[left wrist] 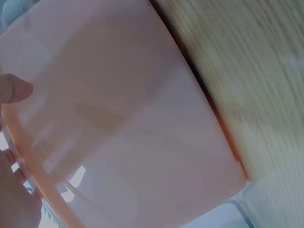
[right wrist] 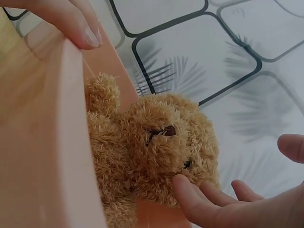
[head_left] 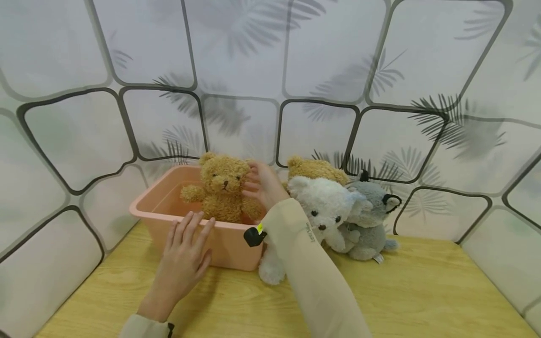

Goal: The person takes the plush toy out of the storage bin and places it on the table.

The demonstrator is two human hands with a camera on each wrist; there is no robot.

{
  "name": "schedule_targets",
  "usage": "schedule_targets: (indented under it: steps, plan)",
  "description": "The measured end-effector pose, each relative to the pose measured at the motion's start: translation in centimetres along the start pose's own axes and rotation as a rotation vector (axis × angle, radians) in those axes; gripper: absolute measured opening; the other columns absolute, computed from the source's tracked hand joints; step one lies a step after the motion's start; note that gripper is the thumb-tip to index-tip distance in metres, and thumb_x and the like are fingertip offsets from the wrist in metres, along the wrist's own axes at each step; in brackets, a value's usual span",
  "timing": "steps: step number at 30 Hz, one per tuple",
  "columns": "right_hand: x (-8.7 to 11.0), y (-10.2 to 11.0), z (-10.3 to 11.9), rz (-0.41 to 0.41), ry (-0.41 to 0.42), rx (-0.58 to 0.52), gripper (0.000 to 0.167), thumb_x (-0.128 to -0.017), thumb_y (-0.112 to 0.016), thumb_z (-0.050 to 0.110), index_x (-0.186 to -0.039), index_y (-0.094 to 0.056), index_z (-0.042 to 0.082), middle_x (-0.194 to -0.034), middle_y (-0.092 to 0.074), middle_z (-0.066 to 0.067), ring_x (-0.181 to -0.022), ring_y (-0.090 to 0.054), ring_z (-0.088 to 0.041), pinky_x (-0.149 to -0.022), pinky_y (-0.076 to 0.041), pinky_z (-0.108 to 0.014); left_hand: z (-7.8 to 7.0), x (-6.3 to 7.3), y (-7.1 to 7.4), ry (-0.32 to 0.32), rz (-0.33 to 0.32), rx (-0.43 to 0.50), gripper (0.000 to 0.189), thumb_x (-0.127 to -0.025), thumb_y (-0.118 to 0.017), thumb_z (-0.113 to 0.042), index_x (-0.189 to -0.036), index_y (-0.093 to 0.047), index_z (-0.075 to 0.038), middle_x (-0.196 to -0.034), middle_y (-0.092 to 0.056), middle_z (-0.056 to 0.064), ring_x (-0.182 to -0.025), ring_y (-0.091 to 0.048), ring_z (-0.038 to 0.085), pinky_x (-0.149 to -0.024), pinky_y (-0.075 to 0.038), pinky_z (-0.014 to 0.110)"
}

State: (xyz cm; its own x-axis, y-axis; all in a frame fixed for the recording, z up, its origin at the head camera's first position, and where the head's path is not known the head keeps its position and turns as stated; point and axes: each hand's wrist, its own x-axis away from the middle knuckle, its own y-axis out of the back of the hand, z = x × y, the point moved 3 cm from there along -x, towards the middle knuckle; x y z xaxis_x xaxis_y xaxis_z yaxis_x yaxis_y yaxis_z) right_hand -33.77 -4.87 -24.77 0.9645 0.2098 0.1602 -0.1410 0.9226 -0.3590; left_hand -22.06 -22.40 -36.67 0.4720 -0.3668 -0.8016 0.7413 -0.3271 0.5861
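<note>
A brown teddy bear (head_left: 224, 180) sits upright in the pink plastic bin (head_left: 234, 251), its head and arms above the front rim. My left hand (head_left: 183, 256) rests on that front rim with its fingers extended over the edge; the left wrist view shows the bin's outer wall (left wrist: 123, 118) and the thumb. Beside the bear's head is my right hand (head_left: 263, 185), its fingers loosely spread. In the right wrist view those fingertips (right wrist: 183, 187) are at the side of the bear's face, gripping nothing. The bear's lower body is hidden by the bin wall.
Right of the bin, a white plush toy (head_left: 321, 202) leans near a grey plush toy (head_left: 369, 239) with black-edged ears. Another brown plush toy (head_left: 319, 170) is partly hidden behind them. All stand on a wooden table (head_left: 422, 291) enclosed by patterned curtains (head_left: 241, 126).
</note>
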Motion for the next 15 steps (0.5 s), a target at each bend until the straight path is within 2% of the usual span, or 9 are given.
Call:
schedule_targets:
  steps: [10,13,15]
  plan:
    - [-1.9,1.0,-0.2,-0.050,-0.056,0.011,0.066,-0.102,-0.055,0.028,-0.157,-0.029,0.002,-0.161,-0.028,-0.021,-0.143,-0.033,-0.040,-0.114,-0.036,-0.052,0.0,0.0,-0.1,0.000,-0.010,0.001,0.062,-0.091,-0.044,-0.025,-0.149,-0.045,-0.001,-0.146,-0.042,0.030,-0.135,-0.038,0.051,-0.107,-0.029,0.070]
    - [-2.2,0.9,-0.2,-0.044,-0.065,-0.009,0.069,-0.102,-0.055,0.027,-0.158,-0.025,0.002,-0.162,-0.025,-0.021,-0.141,-0.034,-0.037,-0.114,-0.035,-0.053,0.0,0.0,0.0,0.001,-0.012,0.001,0.062,-0.091,-0.045,-0.026,-0.148,-0.046,-0.002,-0.145,-0.043,0.030,-0.134,-0.038,0.051,-0.106,-0.030,0.071]
    - [-2.3,0.9,-0.3,-0.046,-0.069,-0.027,0.070,-0.102,-0.056,0.027,-0.159,-0.024,0.001,-0.158,-0.029,-0.021,-0.132,-0.039,-0.034,-0.114,-0.035,-0.053,0.0,0.0,0.0,0.001,-0.010,0.002,0.060,-0.093,-0.042,-0.026,-0.148,-0.046,-0.002,-0.145,-0.043,0.029,-0.134,-0.039,0.051,-0.105,-0.031,0.071]
